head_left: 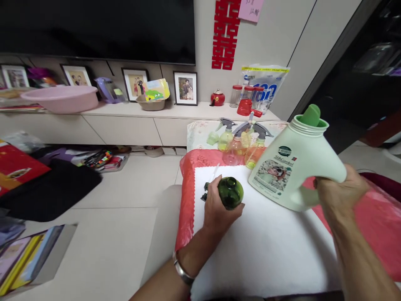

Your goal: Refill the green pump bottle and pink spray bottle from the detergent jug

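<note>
My left hand (219, 207) is wrapped round a dark green bottle (231, 192), whose uncapped neck faces up. By its handle, my right hand (340, 190) holds a large pale green jug (296, 163) with a printed label, tilted slightly to the left. A green spout (311, 115) shows in the jug's open mouth. The jug is to the right of the bottle, and the two are apart. Just left of my left hand a dark spray head (205, 191) lies on the white cloth (266, 242).
Several spray bottles (234, 148) stand behind the white cloth. A low cabinet (125, 125) at the back bears framed photos, a pink basin (62, 99), a red pot (217, 98) and a large bag (266, 83). Boxes and bags lie on the floor at the left.
</note>
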`<state>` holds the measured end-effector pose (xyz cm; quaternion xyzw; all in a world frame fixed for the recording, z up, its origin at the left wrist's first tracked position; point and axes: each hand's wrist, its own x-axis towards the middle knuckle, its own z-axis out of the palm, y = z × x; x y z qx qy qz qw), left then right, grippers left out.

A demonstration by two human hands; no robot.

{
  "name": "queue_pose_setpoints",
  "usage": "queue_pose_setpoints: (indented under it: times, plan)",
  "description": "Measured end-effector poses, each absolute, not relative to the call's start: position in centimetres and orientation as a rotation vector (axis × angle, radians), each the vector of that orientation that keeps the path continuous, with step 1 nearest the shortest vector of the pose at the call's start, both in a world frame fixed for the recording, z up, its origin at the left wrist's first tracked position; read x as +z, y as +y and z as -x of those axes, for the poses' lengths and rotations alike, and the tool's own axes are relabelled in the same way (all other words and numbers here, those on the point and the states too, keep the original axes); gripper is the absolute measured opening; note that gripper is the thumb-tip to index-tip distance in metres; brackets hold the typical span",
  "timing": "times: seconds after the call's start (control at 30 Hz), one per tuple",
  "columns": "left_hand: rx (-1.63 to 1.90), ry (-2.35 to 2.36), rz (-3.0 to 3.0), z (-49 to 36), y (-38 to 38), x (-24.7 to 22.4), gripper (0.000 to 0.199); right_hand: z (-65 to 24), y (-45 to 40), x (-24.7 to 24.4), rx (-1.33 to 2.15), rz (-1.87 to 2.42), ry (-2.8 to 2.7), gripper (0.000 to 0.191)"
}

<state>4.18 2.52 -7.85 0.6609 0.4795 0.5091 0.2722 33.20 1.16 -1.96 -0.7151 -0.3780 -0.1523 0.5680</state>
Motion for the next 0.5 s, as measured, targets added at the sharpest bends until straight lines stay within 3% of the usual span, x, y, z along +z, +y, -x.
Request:
queue_pose_setpoints:
  times: [0.23, 0.5]
  plan:
    - [1.345, 1.309, -1.735, -4.4, 2.9, -7.9, 0.088, -33.3, 1.5, -3.4, -0.271, 1.664, -0.876, 0.046]
    - [1.177, 1.244, -1.681, -3.9, 3.0, -8.3, 0.102, -32.5, -0.2, -2.4, -0.122, 1.785, -0.895, 0.061]
